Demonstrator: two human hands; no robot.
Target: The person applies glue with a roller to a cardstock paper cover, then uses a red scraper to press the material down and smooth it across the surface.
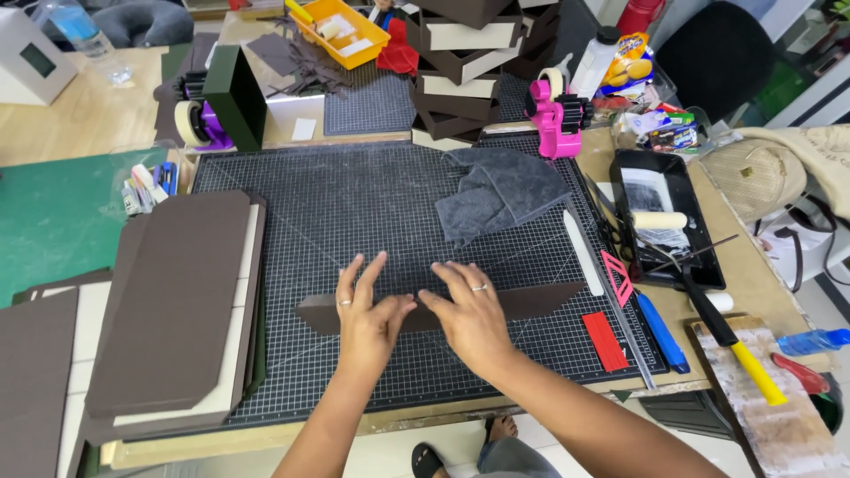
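A long dark brown paper strip [531, 301] with angled ends lies flat across the black gridded cutting mat [354, 204]. Both hands rest palm-down on its middle. My left hand [370, 310] presses the left half with fingers spread. Touching it thumb to thumb, my right hand [469, 310] flattens the part just right of centre. Neither hand grips anything; both only press on the strip.
A stack of brown-covered boards [177, 301] lies at the mat's left. A grey cloth [500, 195] sits at the mat's back. Right of the strip are a white folder tool [583, 252], a red block [605, 341], a blue knife [662, 332], a glue tray with roller [664, 217] and a pink tape dispenser [556, 115].
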